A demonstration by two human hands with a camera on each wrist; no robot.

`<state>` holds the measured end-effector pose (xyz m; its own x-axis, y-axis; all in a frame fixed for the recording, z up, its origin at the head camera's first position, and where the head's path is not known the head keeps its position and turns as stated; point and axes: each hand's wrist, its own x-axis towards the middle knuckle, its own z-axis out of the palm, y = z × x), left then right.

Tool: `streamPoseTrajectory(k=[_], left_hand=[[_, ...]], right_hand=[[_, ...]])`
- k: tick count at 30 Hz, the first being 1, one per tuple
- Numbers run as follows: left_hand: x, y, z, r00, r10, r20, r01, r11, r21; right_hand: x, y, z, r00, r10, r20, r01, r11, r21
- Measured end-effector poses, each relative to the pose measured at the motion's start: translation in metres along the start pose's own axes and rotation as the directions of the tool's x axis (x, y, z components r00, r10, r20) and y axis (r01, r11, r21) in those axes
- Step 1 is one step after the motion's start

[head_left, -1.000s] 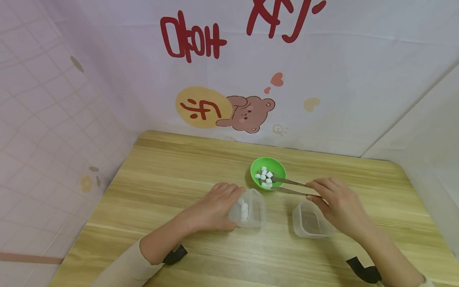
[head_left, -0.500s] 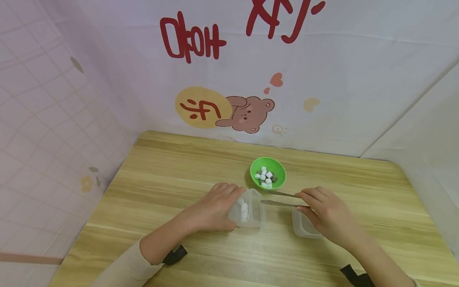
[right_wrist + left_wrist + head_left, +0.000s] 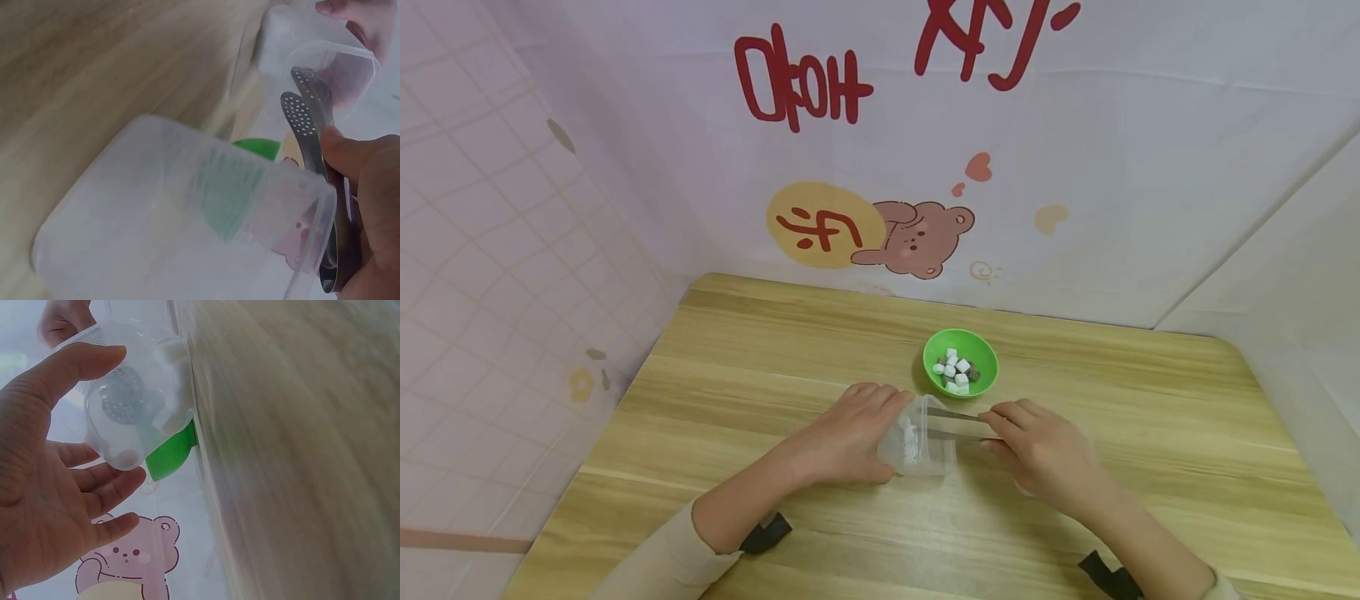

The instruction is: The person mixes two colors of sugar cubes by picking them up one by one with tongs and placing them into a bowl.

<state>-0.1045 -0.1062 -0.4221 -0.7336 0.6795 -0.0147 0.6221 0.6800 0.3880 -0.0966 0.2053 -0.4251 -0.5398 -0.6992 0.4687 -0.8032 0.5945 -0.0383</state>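
My left hand (image 3: 850,429) holds a clear plastic container (image 3: 936,465) tipped on its side, thumb on one side and fingers on the other. Small white pieces (image 3: 911,446) lie inside along its lower wall. My right hand (image 3: 1047,457) grips metal tongs (image 3: 958,415). Their perforated tips (image 3: 299,112) stand apart at the container's mouth, reaching inside in the head view, with no piece visible between them. Behind the container a green bowl (image 3: 983,346) holds several white cubes (image 3: 962,365) and some greyish-brown pieces (image 3: 974,376).
A second clear plastic container (image 3: 125,200) stands on the wooden table (image 3: 760,350) and is mostly hidden under my right hand in the head view. A printed cloth wall (image 3: 1097,150) with a bear rises behind the table.
The tongs have moved from the green bowl leftward and towards me, into the mouth of the tipped container. My left hand and its container have stayed in place.
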Motion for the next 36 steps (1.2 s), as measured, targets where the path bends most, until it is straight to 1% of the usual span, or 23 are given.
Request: streamPoseTrajectory(k=[3,10,17,27,36], left_hand=[[0.0,0.0,0.0,1.0,-0.002,0.005,0.002,1.0,-0.003],[0.0,0.001,-0.001,1.0,0.006,-0.001,-0.006,1.0,0.0],[0.0,0.001,0.0,1.0,0.013,-0.016,-0.013,1.0,0.017],[0.0,0.001,0.0,1.0,0.006,-0.007,-0.006,1.0,0.004],[0.0,0.0,0.0,1.0,0.01,-0.009,-0.01,1.0,0.009]], right_hand=[[0.003,-0.003,0.003,1.0,0.002,0.009,-0.002,1.0,-0.026],[0.01,-0.009,0.008,1.0,-0.022,0.013,0.022,1.0,-0.019],[0.016,-0.012,0.008,0.998,-0.059,0.025,0.06,0.996,-0.069],[0.017,-0.01,0.005,0.998,-0.042,0.04,0.042,0.999,-0.013],[0.021,-0.011,0.01,0.998,-0.042,0.055,0.044,0.999,-0.027]])
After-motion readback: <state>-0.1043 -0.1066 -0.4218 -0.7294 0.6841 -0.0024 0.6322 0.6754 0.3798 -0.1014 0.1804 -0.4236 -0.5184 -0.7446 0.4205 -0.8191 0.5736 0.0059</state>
